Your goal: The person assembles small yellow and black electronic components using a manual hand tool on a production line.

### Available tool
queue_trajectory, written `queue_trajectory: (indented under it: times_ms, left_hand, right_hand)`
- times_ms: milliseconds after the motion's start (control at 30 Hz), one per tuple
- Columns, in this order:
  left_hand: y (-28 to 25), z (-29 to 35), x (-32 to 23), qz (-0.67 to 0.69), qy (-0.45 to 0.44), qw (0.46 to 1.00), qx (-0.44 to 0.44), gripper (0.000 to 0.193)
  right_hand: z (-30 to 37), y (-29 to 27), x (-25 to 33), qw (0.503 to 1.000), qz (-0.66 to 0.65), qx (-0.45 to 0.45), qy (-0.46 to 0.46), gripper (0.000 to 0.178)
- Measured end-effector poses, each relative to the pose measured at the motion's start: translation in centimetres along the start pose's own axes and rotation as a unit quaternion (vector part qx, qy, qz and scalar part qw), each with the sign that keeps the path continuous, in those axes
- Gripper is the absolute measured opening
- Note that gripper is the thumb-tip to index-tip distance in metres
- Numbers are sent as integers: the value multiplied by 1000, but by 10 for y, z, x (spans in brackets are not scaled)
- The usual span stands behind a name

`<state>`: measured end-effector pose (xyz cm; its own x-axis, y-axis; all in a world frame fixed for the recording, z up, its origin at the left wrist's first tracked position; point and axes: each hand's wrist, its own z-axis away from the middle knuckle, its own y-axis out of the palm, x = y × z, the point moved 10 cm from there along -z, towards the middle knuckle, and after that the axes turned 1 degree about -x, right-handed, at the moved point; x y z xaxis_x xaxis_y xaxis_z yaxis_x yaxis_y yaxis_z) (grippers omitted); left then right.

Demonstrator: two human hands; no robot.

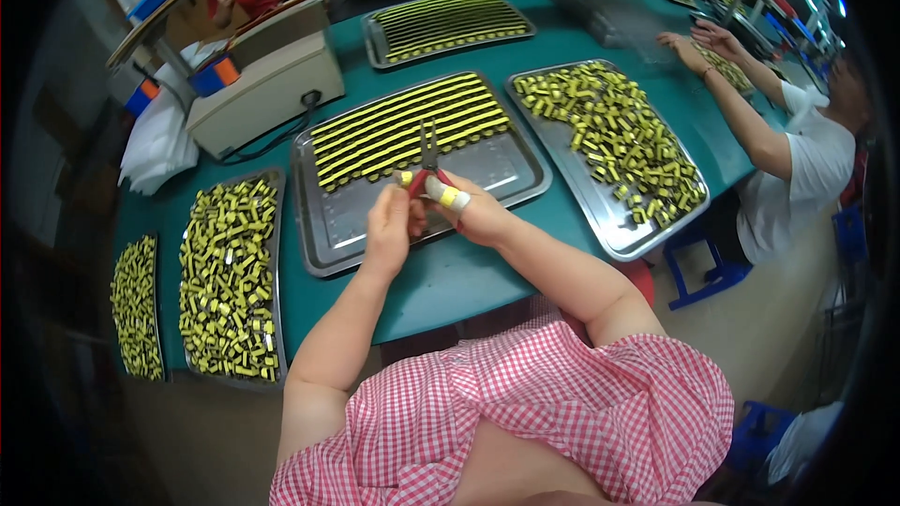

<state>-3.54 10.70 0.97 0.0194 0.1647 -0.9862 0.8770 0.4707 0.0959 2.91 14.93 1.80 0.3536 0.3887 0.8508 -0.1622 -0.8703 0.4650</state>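
Gripping red-handled pliers (430,165) at the centre of the frame, the right hand (478,215) has its fingers closed around the handles. The left hand (386,220) is curled just beside it, a small yellow piece (406,177) at its fingertips; whether they pinch it cannot be told. Behind, a metal tray (347,214) bears rows of yellow-and-black parts (403,127).

This looks like a factory workshop. Metal trays (339,223) of small, matching yellow parts (230,286), heaped loose or lined up in rows, crowd a green worktable (436,298), and a co-worker (773,211) sits alongside on a blue stool (708,290).
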Motion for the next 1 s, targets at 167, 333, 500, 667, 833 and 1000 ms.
queue_trajectory:
  times_ms: [167, 333, 500, 667, 833, 1000]
  left_hand:
    - [-17, -8, 8, -8, -8, 999, -37, 28]
    - [-25, -6, 2, -18, -4, 999, -43, 27]
    - [-25, -8, -1, -36, 12, 999, -31, 28]
    - [-21, -6, -4, -46, 31, 998, -19, 26]
    - [-17, -3, -5, -55, 28, 998, -13, 25]
    - [-14, -3, -2, -54, 26, 998, -5, 24]
  right_hand:
    - [-1, -30, 12, 992, -36, -118, -2, 40]
    - [5, -34, 39, 989, 8, -150, -13, 44]
    - [51, -52, 88, 974, 115, -193, -31, 41]
    - [141, -109, 160, 712, 579, -398, 4, 43]
    - [205, -117, 199, 517, 722, -448, 103, 36]
    - [244, -124, 198, 450, 735, -440, 252, 29]
